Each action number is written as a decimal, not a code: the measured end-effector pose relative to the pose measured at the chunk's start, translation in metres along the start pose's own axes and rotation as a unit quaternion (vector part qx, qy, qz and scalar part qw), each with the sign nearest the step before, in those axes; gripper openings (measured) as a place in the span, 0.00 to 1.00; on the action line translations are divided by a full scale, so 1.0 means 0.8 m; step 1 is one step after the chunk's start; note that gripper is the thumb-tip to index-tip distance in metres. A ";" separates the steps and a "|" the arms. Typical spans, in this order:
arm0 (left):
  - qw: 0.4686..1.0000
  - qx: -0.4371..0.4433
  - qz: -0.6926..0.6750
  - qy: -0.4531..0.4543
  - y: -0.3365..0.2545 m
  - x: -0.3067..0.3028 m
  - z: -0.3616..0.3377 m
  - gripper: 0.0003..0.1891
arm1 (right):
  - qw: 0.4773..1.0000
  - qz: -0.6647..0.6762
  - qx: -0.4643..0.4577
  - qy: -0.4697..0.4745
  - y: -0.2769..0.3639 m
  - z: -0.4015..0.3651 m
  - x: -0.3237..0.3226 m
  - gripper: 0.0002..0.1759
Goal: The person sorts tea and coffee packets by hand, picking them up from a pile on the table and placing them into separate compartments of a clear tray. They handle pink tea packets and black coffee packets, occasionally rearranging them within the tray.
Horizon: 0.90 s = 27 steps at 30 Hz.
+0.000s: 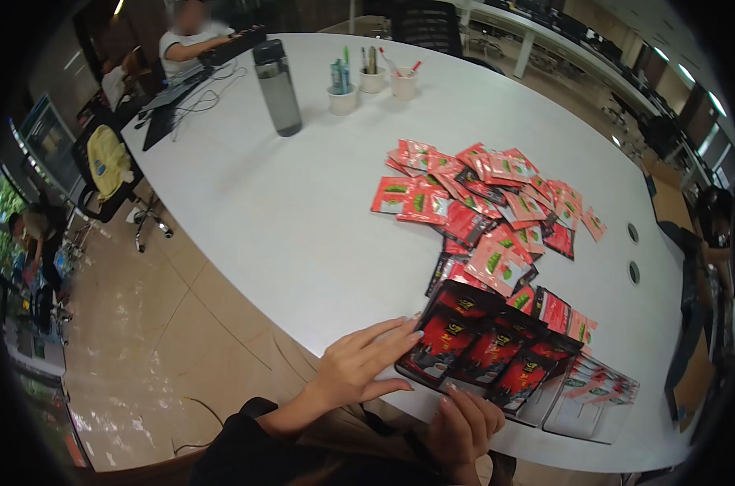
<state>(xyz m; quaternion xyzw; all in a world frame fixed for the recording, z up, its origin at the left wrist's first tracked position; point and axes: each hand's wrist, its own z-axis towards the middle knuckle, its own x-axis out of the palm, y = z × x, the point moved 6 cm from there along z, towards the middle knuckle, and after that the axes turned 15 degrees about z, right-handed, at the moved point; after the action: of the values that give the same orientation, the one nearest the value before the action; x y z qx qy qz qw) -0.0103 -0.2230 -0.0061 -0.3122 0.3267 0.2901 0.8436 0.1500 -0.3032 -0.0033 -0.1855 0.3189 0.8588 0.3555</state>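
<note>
My left hand point(358, 364) lies flat at the near edge of the white table point(286, 219), fingers spread, fingertips touching the leftmost of three dark red-and-black coffee packs point(485, 348) lined up side by side. My right hand point(463, 425) curls at the table's edge just below those packs, its fingertips against their near edge. Neither hand grips anything. Beyond the packs a heap of several small red sachets point(489, 211) is spread over the table's middle. To the right of the packs lie white packs point(590, 393) in a row.
A grey water bottle point(278, 87) stands at the far side, with three white cups point(373, 81) holding pens behind it. A person point(193, 36) sits at the far end by a keyboard and cables. Office chairs point(108, 174) stand on the left floor. Two cable holes point(633, 253) pierce the table's right side.
</note>
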 end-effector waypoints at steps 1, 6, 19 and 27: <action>1.000 0.000 -0.004 -0.002 0.000 0.002 0.000 0.37 | 1.000 -0.012 0.011 0.005 0.000 0.004 0.002 0.09; 1.000 0.000 0.004 0.007 0.002 0.006 0.000 0.35 | 0.996 -0.079 0.012 0.029 0.001 0.007 0.012 0.15; 0.987 -0.013 -0.141 0.080 0.032 -0.015 0.051 0.21 | 0.999 -0.050 -0.003 0.020 0.002 0.009 0.011 0.18; 0.974 0.169 0.095 0.118 0.083 0.051 0.186 0.25 | 0.999 -0.043 -0.004 0.006 0.001 0.012 0.008 0.18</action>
<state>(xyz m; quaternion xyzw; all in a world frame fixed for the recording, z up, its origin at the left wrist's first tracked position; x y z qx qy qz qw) 0.0236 -0.0625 0.0294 -0.1649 0.4967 0.2706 0.8080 0.1440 -0.2936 0.0004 -0.2056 0.3092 0.8430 0.3891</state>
